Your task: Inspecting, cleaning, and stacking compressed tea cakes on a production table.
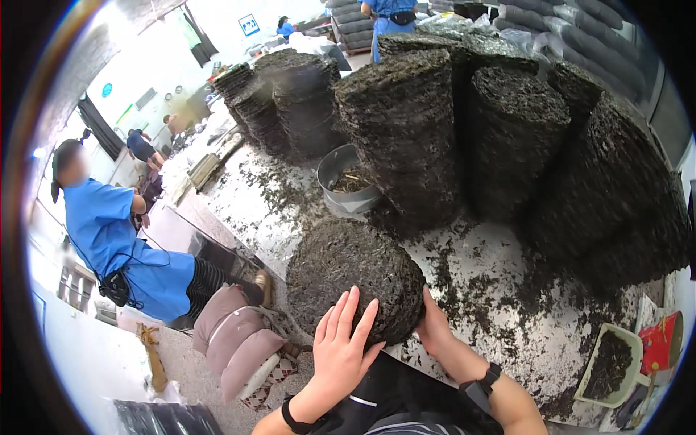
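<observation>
On the table in front of me sits a short, thick round stack of what looks like dark dried seaweed sheets [341, 264]. My left hand [344, 344] lies on its near top edge, fingers stretched out and apart. Against the stack's right side rests my right hand [437, 330], its fingers extended along the edge and partly hidden by it. Just beyond the stack is a grey round tub [348, 181] with brownish scraps in it.
Tall seaweed stacks [399, 130] stand across the back and right of the table [464, 283], which is strewn with dark crumbs. A pale dustpan [612, 362] holds scraps at the right. To the left are a cushioned stool [239, 341] and a person in blue [109, 225].
</observation>
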Available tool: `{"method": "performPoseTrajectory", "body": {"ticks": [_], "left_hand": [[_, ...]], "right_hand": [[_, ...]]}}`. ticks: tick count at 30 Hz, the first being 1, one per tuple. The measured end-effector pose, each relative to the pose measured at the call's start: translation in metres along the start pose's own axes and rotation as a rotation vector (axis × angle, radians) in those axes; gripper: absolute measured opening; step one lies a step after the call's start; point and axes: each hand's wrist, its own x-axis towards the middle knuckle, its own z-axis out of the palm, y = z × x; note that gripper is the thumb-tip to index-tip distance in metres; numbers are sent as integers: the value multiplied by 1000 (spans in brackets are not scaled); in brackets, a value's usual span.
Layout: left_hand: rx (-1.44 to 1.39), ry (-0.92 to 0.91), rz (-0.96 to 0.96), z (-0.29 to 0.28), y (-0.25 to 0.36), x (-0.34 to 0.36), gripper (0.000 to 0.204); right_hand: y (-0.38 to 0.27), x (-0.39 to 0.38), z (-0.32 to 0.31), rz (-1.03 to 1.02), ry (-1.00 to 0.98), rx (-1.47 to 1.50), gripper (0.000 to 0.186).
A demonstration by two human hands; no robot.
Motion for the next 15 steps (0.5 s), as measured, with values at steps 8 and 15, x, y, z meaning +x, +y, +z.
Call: {"method": "performPoseTrajectory", "body": {"ticks": [8, 15], "left_hand": [[80, 88, 11, 32, -60, 60, 79], [218, 25, 33, 24, -110, 100, 80]], "right_hand": [[-10, -44, -48, -486, 309, -673, 41], [-5, -58, -72, -600, 261, -802, 24]]}}
